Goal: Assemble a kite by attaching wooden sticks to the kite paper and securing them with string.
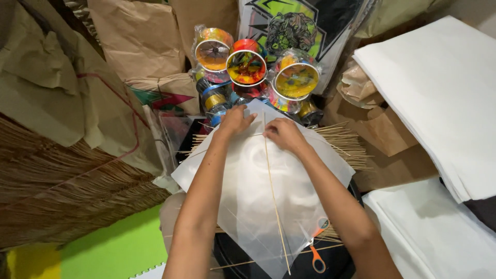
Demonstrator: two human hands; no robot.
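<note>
While the left hand (235,121) lies flat, fingers together, on the white paper sheet (258,196), the right hand (283,134) pinches the thin stick (274,201). Colourful string spools (247,67) stand just beyond.

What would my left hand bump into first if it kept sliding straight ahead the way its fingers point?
Probably the colourful thread spools stacked just past the top edge of the white paper sheet. The left hand points up and away toward them, though how near they sit is hard to judge.
</note>
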